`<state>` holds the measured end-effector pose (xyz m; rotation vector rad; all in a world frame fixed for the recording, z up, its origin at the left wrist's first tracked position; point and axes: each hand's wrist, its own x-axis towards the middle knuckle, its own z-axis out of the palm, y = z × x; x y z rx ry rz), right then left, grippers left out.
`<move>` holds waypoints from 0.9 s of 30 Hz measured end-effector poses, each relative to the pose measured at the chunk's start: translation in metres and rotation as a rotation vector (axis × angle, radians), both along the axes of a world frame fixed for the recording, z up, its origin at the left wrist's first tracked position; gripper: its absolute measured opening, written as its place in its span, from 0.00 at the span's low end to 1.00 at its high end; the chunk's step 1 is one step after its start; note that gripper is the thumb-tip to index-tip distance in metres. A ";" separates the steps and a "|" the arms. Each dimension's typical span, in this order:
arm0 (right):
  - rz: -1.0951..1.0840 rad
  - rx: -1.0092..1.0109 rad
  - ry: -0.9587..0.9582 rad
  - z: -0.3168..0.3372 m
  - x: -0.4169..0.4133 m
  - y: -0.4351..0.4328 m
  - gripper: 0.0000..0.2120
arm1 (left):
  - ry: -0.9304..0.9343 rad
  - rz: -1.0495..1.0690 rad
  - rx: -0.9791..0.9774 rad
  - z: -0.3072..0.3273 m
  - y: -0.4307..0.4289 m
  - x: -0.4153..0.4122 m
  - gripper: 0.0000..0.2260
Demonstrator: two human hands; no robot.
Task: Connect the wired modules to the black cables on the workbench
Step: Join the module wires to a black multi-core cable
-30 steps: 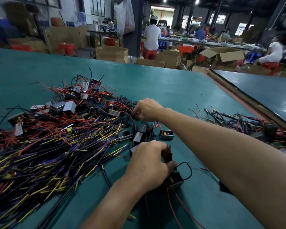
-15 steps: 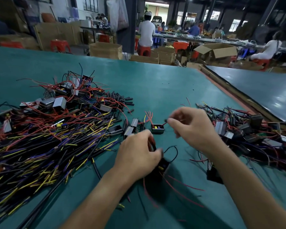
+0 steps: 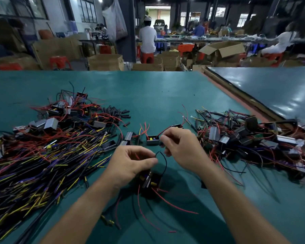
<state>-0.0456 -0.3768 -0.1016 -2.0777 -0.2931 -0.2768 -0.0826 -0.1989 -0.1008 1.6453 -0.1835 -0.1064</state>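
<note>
My left hand [image 3: 130, 162] pinches the thin black wire [image 3: 163, 160] that loops up from a small black module [image 3: 151, 181] with red leads, hanging just below the fingers. My right hand [image 3: 180, 148] pinches a short black sleeve piece [image 3: 161, 143] a little above and to the right of that loop. A big heap of black cables [image 3: 39, 166] with yellow and purple ends covers the left of the green workbench [image 3: 157, 95]. Loose wired modules [image 3: 51, 123] lie at the back of that heap.
A pile of wired modules with cables attached [image 3: 250, 140] lies to the right. Short black sleeves [image 3: 117, 113] are scattered behind the left heap. An open module [image 3: 152, 139] sits just beyond my hands. A second table [image 3: 275, 88] adjoins at the right; people work far behind.
My right hand came back from the sleeves at the left heap with a small black piece and now sits beside my left hand. My left hand lifted the module and took hold of its black wire.
</note>
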 end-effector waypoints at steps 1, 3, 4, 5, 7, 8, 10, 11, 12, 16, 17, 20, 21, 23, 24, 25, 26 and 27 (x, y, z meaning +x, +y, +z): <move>0.000 -0.003 -0.001 -0.001 0.000 0.000 0.07 | -0.006 -0.004 0.007 0.001 0.000 0.000 0.06; 0.004 -0.016 -0.012 -0.002 0.000 0.001 0.07 | 0.002 -0.024 0.012 0.002 0.000 0.000 0.08; 0.007 -0.012 -0.021 -0.003 0.000 0.002 0.07 | 0.010 -0.038 0.015 0.002 0.000 -0.001 0.09; 0.012 -0.005 -0.030 -0.003 -0.001 0.002 0.07 | 0.022 -0.054 0.014 0.003 0.000 -0.001 0.09; 0.020 0.005 -0.044 -0.004 -0.002 0.002 0.06 | 0.034 -0.099 0.003 0.004 0.000 -0.002 0.09; 0.022 0.001 -0.047 -0.004 -0.002 0.003 0.06 | 0.030 -0.127 -0.001 0.004 0.000 -0.003 0.09; 0.013 -0.031 -0.044 -0.005 0.000 0.003 0.06 | 0.034 -0.165 -0.003 0.005 -0.001 -0.003 0.08; 0.008 -0.040 -0.036 -0.005 0.001 0.002 0.07 | 0.041 -0.168 -0.005 0.004 -0.002 -0.003 0.07; 0.008 -0.040 -0.027 -0.005 0.001 0.001 0.07 | 0.040 -0.168 -0.003 0.004 -0.003 -0.004 0.07; 0.007 -0.033 -0.026 -0.007 0.000 0.001 0.07 | 0.000 -0.161 -0.005 0.004 -0.004 -0.006 0.05; 0.007 -0.006 -0.021 -0.006 0.000 0.001 0.07 | -0.014 -0.157 0.003 0.005 -0.004 -0.006 0.05; 0.000 0.033 -0.028 -0.003 -0.002 0.002 0.05 | -0.039 -0.160 0.040 0.006 -0.002 -0.008 0.04; -0.008 0.036 -0.039 -0.004 -0.003 0.001 0.03 | -0.013 -0.170 0.042 0.007 -0.002 -0.008 0.05; -0.013 0.034 -0.057 -0.004 -0.003 -0.001 0.01 | 0.113 -0.198 0.022 0.011 0.001 -0.008 0.17; -0.011 0.030 -0.058 -0.004 -0.004 -0.001 0.02 | 0.191 -0.218 -0.005 0.014 0.003 -0.006 0.25; -0.011 0.027 -0.053 -0.004 -0.004 -0.002 0.03 | 0.259 -0.242 -0.034 0.016 0.006 -0.004 0.31; -0.012 0.022 -0.050 -0.003 -0.004 -0.002 0.04 | 0.311 -0.266 -0.065 0.018 0.009 -0.002 0.35; -0.012 0.013 -0.053 -0.002 -0.005 -0.003 0.04 | 0.347 -0.281 -0.091 0.018 0.012 0.001 0.35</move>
